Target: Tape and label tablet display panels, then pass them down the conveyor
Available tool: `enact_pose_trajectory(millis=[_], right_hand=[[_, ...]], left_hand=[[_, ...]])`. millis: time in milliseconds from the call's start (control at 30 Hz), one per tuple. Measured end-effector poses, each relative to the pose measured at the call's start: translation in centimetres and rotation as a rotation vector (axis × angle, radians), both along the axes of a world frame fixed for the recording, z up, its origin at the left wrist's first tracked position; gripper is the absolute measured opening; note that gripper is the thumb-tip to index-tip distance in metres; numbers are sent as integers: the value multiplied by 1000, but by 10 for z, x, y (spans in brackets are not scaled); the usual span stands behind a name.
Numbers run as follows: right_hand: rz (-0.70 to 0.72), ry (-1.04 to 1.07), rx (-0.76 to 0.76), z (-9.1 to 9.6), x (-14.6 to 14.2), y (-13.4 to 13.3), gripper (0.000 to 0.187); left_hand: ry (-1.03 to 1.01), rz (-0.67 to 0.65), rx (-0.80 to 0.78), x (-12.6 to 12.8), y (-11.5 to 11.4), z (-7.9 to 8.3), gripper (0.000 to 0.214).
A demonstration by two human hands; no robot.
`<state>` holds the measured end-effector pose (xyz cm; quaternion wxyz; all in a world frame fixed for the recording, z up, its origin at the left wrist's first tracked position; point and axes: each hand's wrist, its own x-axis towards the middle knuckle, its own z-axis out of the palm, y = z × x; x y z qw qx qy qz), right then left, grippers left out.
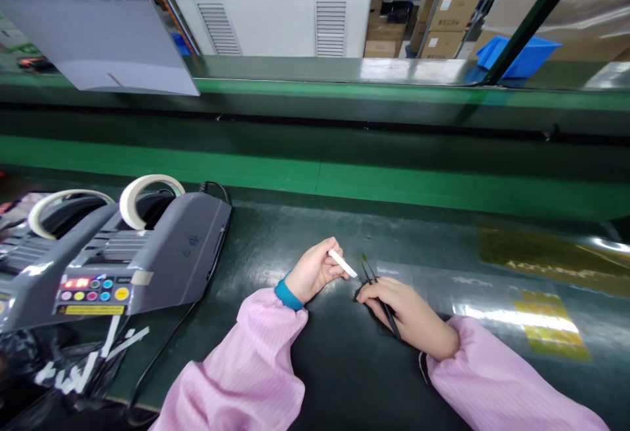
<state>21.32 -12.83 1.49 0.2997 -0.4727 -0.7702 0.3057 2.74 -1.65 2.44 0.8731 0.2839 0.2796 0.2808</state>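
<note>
My left hand [314, 272] is closed, pinching one end of a short white strip of tape [343, 264] between thumb and fingers. The strip's free end points right and down, towards my other hand. In my right hand [408, 316], black tweezers [390, 318] are gripped like a pen, their two prongs spread a little. The tweezer tips lie just right of the strip, apart from it. A small yellowish spot shows at one tip, too small to name. Both hands are low over the dark green bench [339, 378].
Two grey tape dispensers [197, 241] with white tape rolls [130, 205] stand at left. Cut tape strips [88, 372] hang over black plastic below them, and a cable [170, 342] runs alongside. Amber film sheets [551, 323] lie at right. A blue bin [516, 57] sits on the back ledge.
</note>
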Motion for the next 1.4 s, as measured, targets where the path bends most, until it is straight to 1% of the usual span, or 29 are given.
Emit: enact_pose_trajectory(millis=[1167,1400], right_hand=[[4,11,2,0,1,0,19],[2,0,2,2,0,0,22]], left_hand=[[8,2,24,1,0,-3,46],[4,-1,25,0,0,-2,45]])
